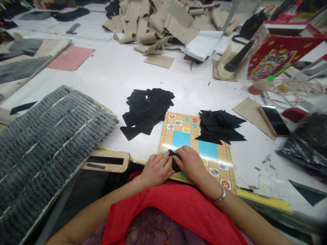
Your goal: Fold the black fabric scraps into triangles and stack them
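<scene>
A small black piece (175, 164) lies on the printed game board (167, 138) at the table's front edge, between my two hands. My left hand (157, 167) is closed over its left side, fingers together. From the right, my right hand (190, 162) pinches its upper part with thumb and fingers. Behind the board, to the left, is a loose heap of black pieces (148, 107). A stack of pointed black pieces (221, 126) rests on the board's right upper corner.
Grey ribbed strips (51, 146) fill the left side, near a wooden template (108, 160). Beige pieces (163, 20) are piled at the back. On the right are a phone (274, 120), a red box (278, 51), a glue container (230, 59) and a black plastic bag (306, 139).
</scene>
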`<control>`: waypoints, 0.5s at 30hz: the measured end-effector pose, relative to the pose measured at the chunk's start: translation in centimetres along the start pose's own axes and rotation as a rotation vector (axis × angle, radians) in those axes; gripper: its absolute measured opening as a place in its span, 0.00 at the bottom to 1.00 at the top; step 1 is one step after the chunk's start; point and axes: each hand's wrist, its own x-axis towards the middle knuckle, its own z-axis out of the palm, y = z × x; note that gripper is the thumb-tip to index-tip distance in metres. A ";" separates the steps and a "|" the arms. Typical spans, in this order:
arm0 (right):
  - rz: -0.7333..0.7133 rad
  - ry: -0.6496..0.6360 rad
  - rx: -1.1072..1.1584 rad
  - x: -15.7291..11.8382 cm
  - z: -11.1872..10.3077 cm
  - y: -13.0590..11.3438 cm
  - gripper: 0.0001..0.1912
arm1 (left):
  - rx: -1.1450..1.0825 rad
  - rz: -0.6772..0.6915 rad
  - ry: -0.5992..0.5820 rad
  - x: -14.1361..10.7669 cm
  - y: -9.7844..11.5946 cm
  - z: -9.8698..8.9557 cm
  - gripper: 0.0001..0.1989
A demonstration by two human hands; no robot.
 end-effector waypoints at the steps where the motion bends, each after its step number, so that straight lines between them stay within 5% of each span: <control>1: -0.023 0.042 0.028 -0.4 0.5 0.1 0.08 | -0.004 -0.006 -0.002 0.1 0.0 0.0 0.20; 8: -0.270 0.216 0.007 -2.2 2.6 1.0 0.14 | -0.073 -0.045 -0.056 0.3 -0.3 -0.4 0.24; 15: -0.301 0.123 -0.108 -2.0 1.9 0.2 0.15 | -0.162 -0.135 -0.080 0.6 -0.6 -0.7 0.27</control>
